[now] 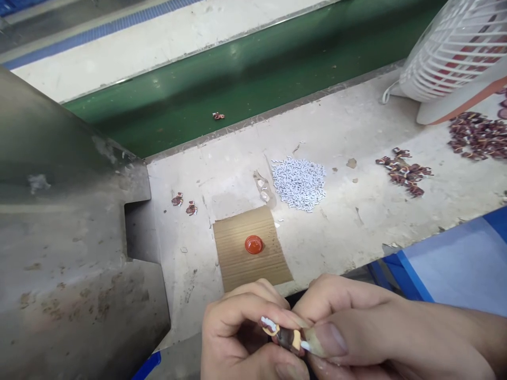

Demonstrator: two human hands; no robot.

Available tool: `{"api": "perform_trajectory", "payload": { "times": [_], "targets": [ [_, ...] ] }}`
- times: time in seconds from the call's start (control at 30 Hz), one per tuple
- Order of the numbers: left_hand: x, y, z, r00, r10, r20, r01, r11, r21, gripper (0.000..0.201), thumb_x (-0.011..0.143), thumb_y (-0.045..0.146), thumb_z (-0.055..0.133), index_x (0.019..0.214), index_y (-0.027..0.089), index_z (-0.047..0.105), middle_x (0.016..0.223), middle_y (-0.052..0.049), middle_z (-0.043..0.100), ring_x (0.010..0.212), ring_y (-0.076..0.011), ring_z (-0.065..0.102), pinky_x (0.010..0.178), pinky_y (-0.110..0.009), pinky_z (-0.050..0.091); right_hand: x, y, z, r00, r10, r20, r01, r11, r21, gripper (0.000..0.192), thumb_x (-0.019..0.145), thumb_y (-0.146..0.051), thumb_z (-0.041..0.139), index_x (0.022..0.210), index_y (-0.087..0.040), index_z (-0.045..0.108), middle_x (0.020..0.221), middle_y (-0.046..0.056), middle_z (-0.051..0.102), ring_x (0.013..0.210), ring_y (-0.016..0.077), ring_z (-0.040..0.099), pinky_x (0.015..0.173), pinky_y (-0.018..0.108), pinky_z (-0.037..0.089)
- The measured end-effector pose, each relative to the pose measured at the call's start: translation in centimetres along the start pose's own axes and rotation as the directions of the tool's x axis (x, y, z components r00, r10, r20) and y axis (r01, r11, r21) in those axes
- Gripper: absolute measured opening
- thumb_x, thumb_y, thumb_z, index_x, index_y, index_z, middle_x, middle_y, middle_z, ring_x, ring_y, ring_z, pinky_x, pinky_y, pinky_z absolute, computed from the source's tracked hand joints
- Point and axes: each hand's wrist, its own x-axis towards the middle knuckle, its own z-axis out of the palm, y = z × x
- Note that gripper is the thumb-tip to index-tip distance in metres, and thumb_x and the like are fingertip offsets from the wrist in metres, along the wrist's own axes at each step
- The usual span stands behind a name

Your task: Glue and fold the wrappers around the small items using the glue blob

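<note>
My left hand and my right hand meet at the bottom of the head view, close to my body. Together their fingertips pinch a small brown wound part with a white piece at each end. Just beyond the hands lies a piece of cardboard with a small red cap on it. Farther out on the bench is a heap of tiny white pieces.
Piles of brown wound parts lie to the right, two loose ones to the left. A green conveyor belt runs behind the bench with one part on it. A white fan stands far right, a grey metal housing left.
</note>
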Motion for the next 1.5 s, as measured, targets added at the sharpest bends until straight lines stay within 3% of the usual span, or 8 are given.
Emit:
{"api": "perform_trajectory", "payload": {
  "times": [0.17, 0.47, 0.67, 0.9, 1.1, 1.27, 1.4, 1.5],
  "targets": [
    [-0.4, -0.8, 0.1, 1.000, 0.019, -0.024, -0.019, 1.000, -0.022, 0.022, 0.088, 0.043, 0.088, 0.105, 0.029, 0.086, 0.066, 0.001, 0.067, 0.060, -0.0098, 0.055, 0.059, -0.021, 0.046, 0.1, 0.0, 0.1, 0.997, -0.055, 0.063, 0.052, 0.997, 0.054, 0.063, 0.097, -0.070, 0.073, 0.070, -0.017, 0.051, 0.051, -0.010, 0.034, 0.042, 0.0034, 0.025, 0.039, 0.013, 0.021],
    [-0.2, -1.1, 0.2, 0.997, 0.068, -0.023, -0.069, 0.997, -0.030, 0.022, 0.090, 0.042, 0.086, 0.107, 0.028, 0.085, 0.063, 0.002, 0.059, 0.058, -0.0091, 0.050, 0.055, -0.021, 0.042, 0.4, 0.7, 0.3, 0.995, -0.097, -0.034, 0.098, 0.995, 0.018, 0.065, 0.095, -0.072, 0.072, 0.068, -0.018, 0.048, 0.056, -0.009, 0.038, 0.043, 0.0028, 0.027, 0.037, 0.013, 0.021],
    [0.2, 0.7, 0.1, 0.994, -0.100, 0.032, 0.100, 0.995, 0.008, 0.021, 0.089, 0.046, 0.086, 0.106, 0.035, 0.087, 0.064, 0.002, 0.060, 0.062, -0.0091, 0.052, 0.064, -0.021, 0.047, 0.5, 1.1, 0.9, 0.984, -0.154, -0.090, 0.149, 0.987, -0.064, 0.056, 0.098, -0.061, 0.073, 0.070, -0.020, 0.047, 0.058, -0.008, 0.041, 0.044, 0.0035, 0.032, 0.039, 0.014, 0.024],
    [-0.4, 0.7, 0.4, 0.995, -0.095, 0.007, 0.095, 0.995, 0.012, 0.017, 0.090, 0.044, 0.086, 0.104, 0.035, 0.087, 0.067, 0.001, 0.070, 0.065, -0.0111, 0.058, 0.066, -0.025, 0.050, 0.4, 2.1, 0.9, 0.982, -0.182, -0.055, 0.181, 0.983, -0.016, 0.061, 0.094, -0.077, 0.071, 0.081, -0.018, 0.062, 0.061, -0.008, 0.040, 0.046, 0.0044, 0.030, 0.045, 0.017, 0.028],
    [-0.2, 0.6, 0.2, 0.992, -0.117, 0.034, 0.117, 0.993, 0.015, 0.020, 0.088, 0.044, 0.088, 0.106, 0.036, 0.087, 0.068, 0.001, 0.071, 0.067, -0.0108, 0.060, 0.065, -0.024, 0.047, 0.4, 2.6, 1.2, 0.977, -0.205, -0.062, 0.205, 0.979, -0.011, 0.063, 0.098, -0.077, 0.066, 0.078, -0.018, 0.059, 0.060, -0.008, 0.038, 0.046, 0.0042, 0.029, 0.045, 0.018, 0.027],
    [-0.5, 0.7, 0.2, 0.997, -0.080, -0.004, 0.079, 0.996, -0.044, 0.020, 0.087, 0.045, 0.089, 0.105, 0.035, 0.088, 0.066, 0.002, 0.070, 0.062, -0.0087, 0.055, 0.065, -0.023, 0.046, 0.6, 2.0, 0.9, 0.988, -0.134, -0.073, 0.132, 0.990, -0.040, 0.068, 0.094, -0.079, 0.067, 0.070, -0.019, 0.050, 0.057, -0.007, 0.040, 0.050, 0.0057, 0.033, 0.048, 0.018, 0.030],
    [-1.0, 0.5, 0.2, 0.974, -0.225, -0.029, 0.223, 0.974, -0.041, 0.018, 0.085, 0.047, 0.090, 0.100, 0.036, 0.088, 0.067, 0.001, 0.071, 0.067, -0.0113, 0.059, 0.076, -0.028, 0.050, 0.7, 0.6, 0.5, 0.997, -0.075, -0.033, 0.071, 0.991, -0.116, 0.061, 0.100, -0.065, 0.065, 0.066, -0.019, 0.044, 0.058, -0.006, 0.042, 0.053, 0.0064, 0.036, 0.050, 0.019, 0.030],
    [-1.3, -0.2, 0.3, 0.990, -0.133, -0.051, 0.129, 0.989, -0.071, 0.018, 0.088, 0.046, 0.087, 0.102, 0.034, 0.088, 0.065, 0.001, 0.068, 0.065, -0.0121, 0.058, 0.076, -0.029, 0.050, 0.6, 0.1, 0.4, 0.997, -0.051, -0.049, 0.045, 0.992, -0.120, 0.054, 0.103, -0.055, 0.061, 0.066, -0.020, 0.044, 0.057, -0.006, 0.040, 0.053, 0.0073, 0.036, 0.050, 0.019, 0.029]
  ]
}}
